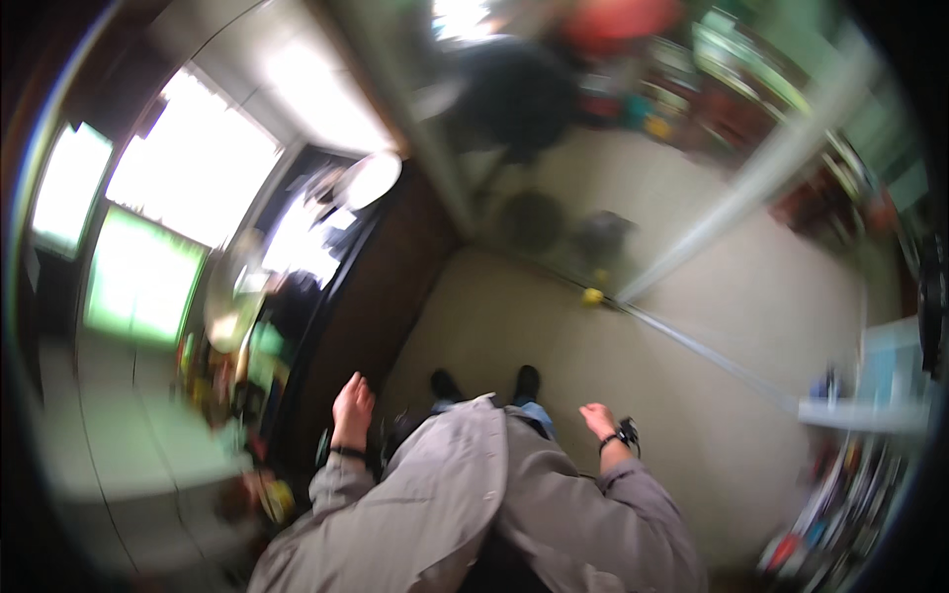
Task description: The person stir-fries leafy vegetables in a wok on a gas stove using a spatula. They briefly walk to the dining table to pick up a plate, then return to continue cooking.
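My left hand (353, 408) hangs at my left side near the dark side panel (404, 244) of a counter, its fingers loosely extended, and I see nothing in it. A dark band circles that wrist. On the other side, my right hand (597, 419) hangs over the floor with its fingers partly curled. No held thing shows there, though the palm is hidden. A black device on a strap (627, 433) sits at the right wrist. Between the hands are my grey buttoned shirt (460, 452) and my dark shoes (527, 382) on the beige floor (474, 326).
A pale upright post (730, 196) rises ahead, with a floor strip (704, 352) running right from its base. Beside it lies a small yellow object (592, 296). A blurred dark chair or stool (511, 96) stands beyond. Cluttered items (252, 356) line the left counter; a white shelf (860, 415) is at right.
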A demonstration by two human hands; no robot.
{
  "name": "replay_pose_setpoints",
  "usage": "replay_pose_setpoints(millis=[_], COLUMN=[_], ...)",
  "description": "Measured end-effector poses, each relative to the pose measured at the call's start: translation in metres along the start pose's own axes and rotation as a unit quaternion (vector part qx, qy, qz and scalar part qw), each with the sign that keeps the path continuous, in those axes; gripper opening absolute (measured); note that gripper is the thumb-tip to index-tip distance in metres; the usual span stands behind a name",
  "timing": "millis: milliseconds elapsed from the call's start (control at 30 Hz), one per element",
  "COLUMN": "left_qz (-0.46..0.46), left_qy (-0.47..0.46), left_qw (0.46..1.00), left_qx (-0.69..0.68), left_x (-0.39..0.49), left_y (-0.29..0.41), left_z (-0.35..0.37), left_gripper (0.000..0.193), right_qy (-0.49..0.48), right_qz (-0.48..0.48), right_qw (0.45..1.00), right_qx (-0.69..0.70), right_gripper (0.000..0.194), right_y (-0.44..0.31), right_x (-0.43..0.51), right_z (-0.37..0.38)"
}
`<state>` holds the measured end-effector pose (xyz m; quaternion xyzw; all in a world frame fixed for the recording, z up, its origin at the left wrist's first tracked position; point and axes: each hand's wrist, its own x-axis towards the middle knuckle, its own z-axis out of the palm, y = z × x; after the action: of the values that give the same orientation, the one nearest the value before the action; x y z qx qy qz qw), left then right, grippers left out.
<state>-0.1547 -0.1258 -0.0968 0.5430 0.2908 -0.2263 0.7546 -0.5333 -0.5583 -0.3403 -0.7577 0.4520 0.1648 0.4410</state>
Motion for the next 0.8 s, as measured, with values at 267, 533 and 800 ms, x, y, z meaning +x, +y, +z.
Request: replay_pose_setpoints(millis=[267, 533, 800], left_qz=[0.036, -0.009, -0.026], left_qy=[0.215, 0.143, -0.087], left_qw=[0.962, 0.956, 0.943], left_qx=[-0.165, -0.255, -0.321], left_x=[-0.011, 0.045, 0.081], left_y=[0.025, 0.099, 0.177], left_z=[-0.079, -0.166, -0.191], left_gripper=[0.028, 0.035, 0.045], right_qy=[-0.061, -0.028, 0.007], right_qz=[0.13, 0.043, -0.387], right_qw=[0.987, 0.997, 0.921], right_qx=[0.072, 0.059, 0.035], right_gripper=[0.028, 0.033, 0.06], right_y=[-0.032, -0.203, -0.507], right_x=[0.017, 0.012, 0.018], right_z=[-0.006, 0.035, 0.115])
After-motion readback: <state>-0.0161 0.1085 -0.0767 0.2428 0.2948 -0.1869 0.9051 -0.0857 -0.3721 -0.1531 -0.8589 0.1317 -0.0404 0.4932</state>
